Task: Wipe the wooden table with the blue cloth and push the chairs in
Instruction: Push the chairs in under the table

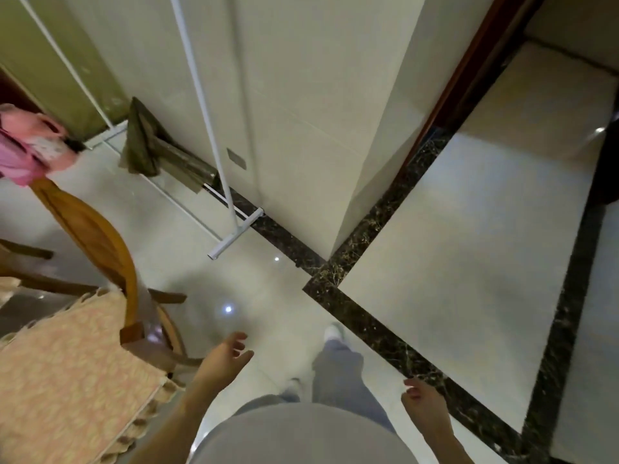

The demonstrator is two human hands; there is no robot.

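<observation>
A wooden chair (97,239) with a curved back stands at the left, its seat covered by a pink patterned cushion (67,380). My left hand (224,360) hovers just right of the chair's seat, fingers apart, holding nothing. My right hand (422,403) hangs at the lower right with its fingers loosely curled and nothing in it. Neither the blue cloth nor the wooden table is in view.
A white metal rack (221,182) stands against the pale wall (301,112), a dull green cloth (147,149) draped on its low rail. A pink garment (30,145) sits at the far left. The glossy tiled floor (452,262) has dark marble borders (385,333). My legs and shoes show below.
</observation>
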